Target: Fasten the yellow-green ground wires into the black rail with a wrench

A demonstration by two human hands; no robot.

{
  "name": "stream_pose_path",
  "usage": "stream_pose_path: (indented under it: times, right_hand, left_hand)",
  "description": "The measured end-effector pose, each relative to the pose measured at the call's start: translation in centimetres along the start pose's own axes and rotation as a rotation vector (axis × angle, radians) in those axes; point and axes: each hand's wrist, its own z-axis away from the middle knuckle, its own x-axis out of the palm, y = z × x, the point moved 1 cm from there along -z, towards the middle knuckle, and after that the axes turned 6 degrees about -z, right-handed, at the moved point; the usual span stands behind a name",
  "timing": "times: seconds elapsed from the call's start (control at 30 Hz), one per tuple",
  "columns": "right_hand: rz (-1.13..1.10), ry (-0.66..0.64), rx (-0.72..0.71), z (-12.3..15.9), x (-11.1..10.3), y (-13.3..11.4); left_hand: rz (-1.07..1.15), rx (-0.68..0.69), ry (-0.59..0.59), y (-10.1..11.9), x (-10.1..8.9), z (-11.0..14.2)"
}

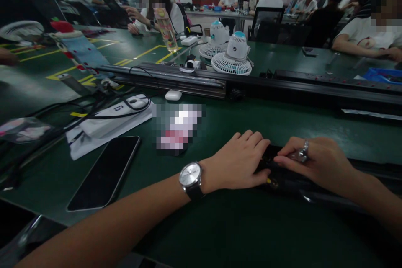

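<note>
My left hand (240, 161), with a silver watch on its wrist, is curled over the left end of a long black part (284, 182) that lies on the green table mat (220, 226). My right hand (315, 163), a ring on one finger, rests on the same black part from the right, fingers closed down onto it. The two hands almost meet above it. Most of the black part is hidden under them; a small yellow spot shows at its near edge.
A dark phone (105, 173) lies face up to the left, beside white paper and cables (103, 123). A black rail (251, 83) crosses the table behind, with two small white fans (232, 56) beyond it. Several people sit at the far tables.
</note>
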Motion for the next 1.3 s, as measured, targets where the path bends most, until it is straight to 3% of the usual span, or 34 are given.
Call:
stream_pose_path:
  times: [0.43, 0.7, 0.97, 1.3]
  right_hand:
    - [-0.029, 0.025, -0.018, -0.3, 0.0, 0.0]
    - [-0.045, 0.019, 0.001, -0.3, 0.0, 0.0]
    - [-0.016, -0.021, 0.032, -0.3, 0.0, 0.0]
    - [-0.066, -0.165, 0.113, -0.8, -1.6, 0.1]
  left_hand:
    - [0.0, 0.031, -0.036, -0.4, -0.4, 0.0]
    - [-0.092, 0.067, 0.013, 0.0, -0.7, -0.6]
    - [-0.083, 0.035, -0.002, 0.7, 0.0, -1.3]
    - [-0.024, 0.043, -0.012, 0.0, 0.1, -1.0]
